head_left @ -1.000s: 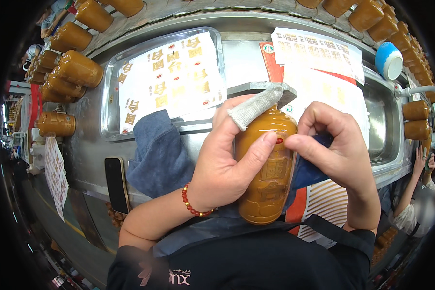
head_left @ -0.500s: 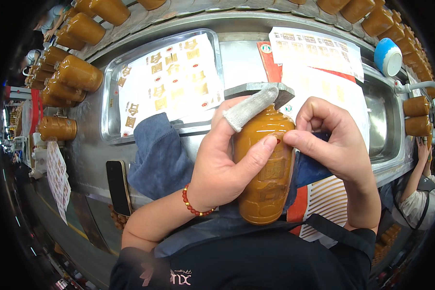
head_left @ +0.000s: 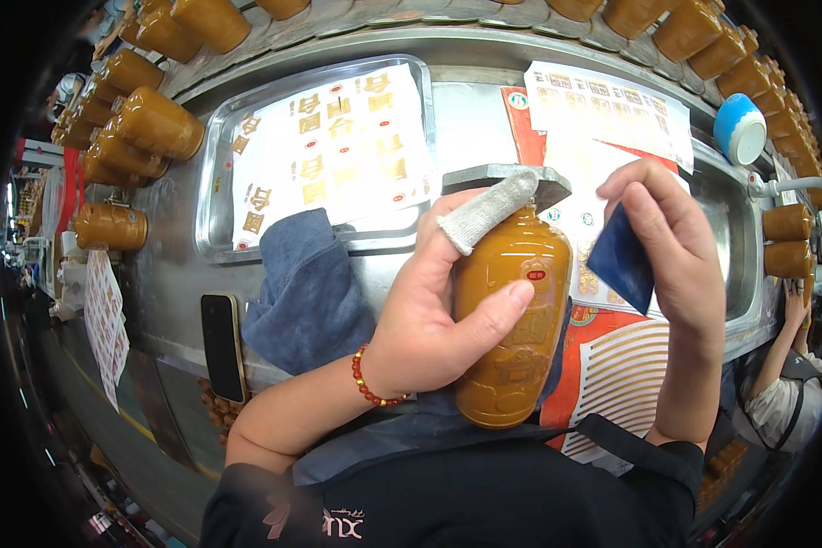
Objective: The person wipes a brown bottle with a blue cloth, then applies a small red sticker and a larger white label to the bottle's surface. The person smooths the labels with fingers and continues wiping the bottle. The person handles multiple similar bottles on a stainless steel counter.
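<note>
- Brown ceramic bottle [head_left: 513, 320] is held upright at the centre of the view, close to the body, its base near the dark apron [head_left: 484, 493].
- It is gripped by the left hand [head_left: 429, 320] — the fingers are wrapped round its left side and the thumb is pressed across its front.
- A grey fabric cot [head_left: 486, 210] is worn on the left forefinger, which is laid up along the bottle's shoulder.
- A red bead bracelet [head_left: 367, 385] is seen on the left wrist.
- A small dark blue piece [head_left: 623, 263] is pinched in the right hand [head_left: 676, 265], just right of the bottle and apart from it.
- A blue cloth [head_left: 306, 292] is draped over the metal counter's edge to the left of the bottle.
- A dark phone [head_left: 223, 345] is propped further left.
- A metal tray [head_left: 217, 183] holding a sheet of gold labels [head_left: 333, 151] lies on the far left — rows of brown bottles [head_left: 151, 123] are lined up beyond it.
- A blue and white cup [head_left: 740, 128] stands at the far right.
</note>
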Action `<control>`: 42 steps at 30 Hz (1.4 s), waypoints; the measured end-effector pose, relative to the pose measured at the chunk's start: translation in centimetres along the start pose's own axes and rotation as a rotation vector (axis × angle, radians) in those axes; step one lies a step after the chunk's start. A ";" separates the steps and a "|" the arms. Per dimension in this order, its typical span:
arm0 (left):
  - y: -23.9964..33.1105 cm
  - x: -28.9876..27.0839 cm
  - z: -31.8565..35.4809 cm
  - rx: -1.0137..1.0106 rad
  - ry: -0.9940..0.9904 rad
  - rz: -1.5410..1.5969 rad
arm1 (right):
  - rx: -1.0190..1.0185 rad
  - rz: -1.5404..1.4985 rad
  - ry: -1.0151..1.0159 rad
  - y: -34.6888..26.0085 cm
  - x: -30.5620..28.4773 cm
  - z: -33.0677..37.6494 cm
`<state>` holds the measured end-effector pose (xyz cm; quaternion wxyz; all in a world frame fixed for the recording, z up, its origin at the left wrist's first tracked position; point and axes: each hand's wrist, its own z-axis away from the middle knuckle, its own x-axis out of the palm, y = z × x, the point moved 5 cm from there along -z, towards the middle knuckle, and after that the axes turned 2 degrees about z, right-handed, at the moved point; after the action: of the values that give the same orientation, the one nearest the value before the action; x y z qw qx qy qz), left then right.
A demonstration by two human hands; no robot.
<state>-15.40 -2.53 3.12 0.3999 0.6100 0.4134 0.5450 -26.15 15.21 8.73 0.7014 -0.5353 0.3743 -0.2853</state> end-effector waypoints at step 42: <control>-0.5 0.4 1.1 0.080 0.224 -0.133 | -0.129 0.154 0.267 -0.8 -0.7 1.3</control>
<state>-14.34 -2.00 2.65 0.3619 0.5320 0.5162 0.5652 -25.41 16.23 9.87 0.6294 -0.5061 0.5219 -0.2747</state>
